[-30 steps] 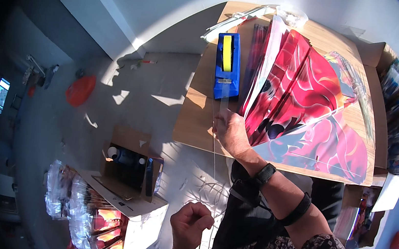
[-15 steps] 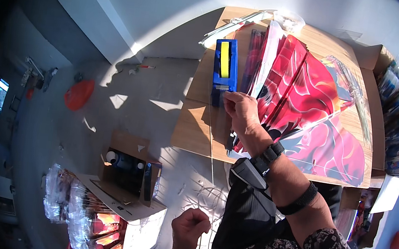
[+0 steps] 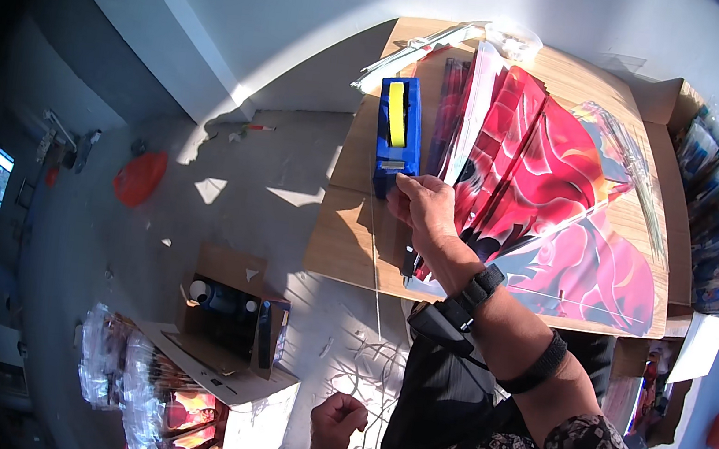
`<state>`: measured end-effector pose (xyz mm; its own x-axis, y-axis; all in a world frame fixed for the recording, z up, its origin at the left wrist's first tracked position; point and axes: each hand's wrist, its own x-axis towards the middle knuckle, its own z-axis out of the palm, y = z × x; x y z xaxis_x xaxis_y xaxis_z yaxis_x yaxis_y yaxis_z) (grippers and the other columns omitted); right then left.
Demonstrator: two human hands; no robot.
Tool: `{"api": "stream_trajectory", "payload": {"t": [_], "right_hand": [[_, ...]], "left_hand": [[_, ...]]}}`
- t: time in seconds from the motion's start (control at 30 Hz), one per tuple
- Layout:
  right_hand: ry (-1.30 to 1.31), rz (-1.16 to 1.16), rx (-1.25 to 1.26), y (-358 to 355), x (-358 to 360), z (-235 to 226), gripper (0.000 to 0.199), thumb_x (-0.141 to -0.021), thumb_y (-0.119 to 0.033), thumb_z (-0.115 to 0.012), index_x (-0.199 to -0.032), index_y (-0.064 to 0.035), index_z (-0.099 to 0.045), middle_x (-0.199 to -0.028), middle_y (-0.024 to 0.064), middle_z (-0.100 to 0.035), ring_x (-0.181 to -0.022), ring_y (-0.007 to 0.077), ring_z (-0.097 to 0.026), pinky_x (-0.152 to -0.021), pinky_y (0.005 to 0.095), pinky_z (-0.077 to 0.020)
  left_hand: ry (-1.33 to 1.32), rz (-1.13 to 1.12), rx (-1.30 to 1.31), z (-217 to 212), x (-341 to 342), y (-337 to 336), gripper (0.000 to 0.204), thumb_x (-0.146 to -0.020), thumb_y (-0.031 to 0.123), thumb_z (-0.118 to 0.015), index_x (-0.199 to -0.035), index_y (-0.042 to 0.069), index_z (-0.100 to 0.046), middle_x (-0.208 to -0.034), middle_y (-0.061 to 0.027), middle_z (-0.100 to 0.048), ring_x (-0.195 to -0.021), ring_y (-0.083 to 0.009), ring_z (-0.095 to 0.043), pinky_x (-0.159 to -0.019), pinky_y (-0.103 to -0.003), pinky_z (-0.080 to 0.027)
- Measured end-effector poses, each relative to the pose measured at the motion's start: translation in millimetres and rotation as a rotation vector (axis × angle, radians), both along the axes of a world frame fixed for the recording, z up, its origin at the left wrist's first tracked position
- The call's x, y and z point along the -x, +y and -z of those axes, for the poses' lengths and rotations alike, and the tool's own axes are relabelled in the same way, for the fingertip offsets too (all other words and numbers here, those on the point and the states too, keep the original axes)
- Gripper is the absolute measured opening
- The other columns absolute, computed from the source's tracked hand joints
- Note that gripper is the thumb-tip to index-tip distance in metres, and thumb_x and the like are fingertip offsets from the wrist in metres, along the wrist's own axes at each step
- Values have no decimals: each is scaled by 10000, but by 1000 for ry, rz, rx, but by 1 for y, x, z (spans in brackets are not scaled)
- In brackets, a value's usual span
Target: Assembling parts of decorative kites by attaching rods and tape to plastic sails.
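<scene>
Behind the wooden bench (image 3: pixel 344 223) rose a pale wall (image 3: pixel 331 8). On its left part stood the blue tape dispenser (image 3: pixel 412 137), just beside red printed sheets (image 3: pixel 553 162). The right hand (image 3: pixel 428 207) was at the dispenser's near end, grip pressed together; whether tape lay between, I could not tell. The left hand (image 3: pixel 337 421) was apart from the bench, its grip curled in.
</scene>
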<state>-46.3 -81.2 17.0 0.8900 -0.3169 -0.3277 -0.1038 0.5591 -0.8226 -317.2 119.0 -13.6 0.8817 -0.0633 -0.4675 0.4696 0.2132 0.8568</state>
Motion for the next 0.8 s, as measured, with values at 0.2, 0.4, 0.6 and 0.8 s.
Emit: {"api": "stream_trajectory", "payload": {"t": [0.2,0.4,0.6,0.8], "right_hand": [[260,-83,-6,10,-14,2,57,-846,-69,-651,-823,-54,-601,-721,17,-593,-661,119,-588,-569,294,-503],[20,-105,57,-4,12,-8,127,-794,-94,-732,-758,-107,-611,-683,-42,-575,-612,50,-523,-578,223,-442],[-187,23,90,-97,67,-23,119,-778,-39,-701,-696,-82,-626,-655,-28,-594,-555,46,-481,-525,211,-380],[-153,203,89,-232,172,-17,147,-778,-13,-694,-700,-97,-601,-673,-15,-572,-574,65,-501,-544,203,-411]], "left_hand": [[-11,39,-73,8,3,4,41,-799,-89,-592,-786,-53,-576,-668,-89,-588,-580,-141,-572,-550,-263,-465],[6,0,-80,23,10,14,43,-772,-67,-619,-786,-38,-591,-675,-58,-599,-587,-99,-550,-564,-225,-443],[-65,109,-129,18,-10,7,39,-771,-58,-601,-774,-27,-577,-662,-60,-574,-583,-115,-537,-574,-234,-434],[-228,429,-250,-4,-51,-40,28,-811,-22,-619,-813,-12,-593,-681,3,-568,-628,-40,-496,-569,-200,-392]]}}
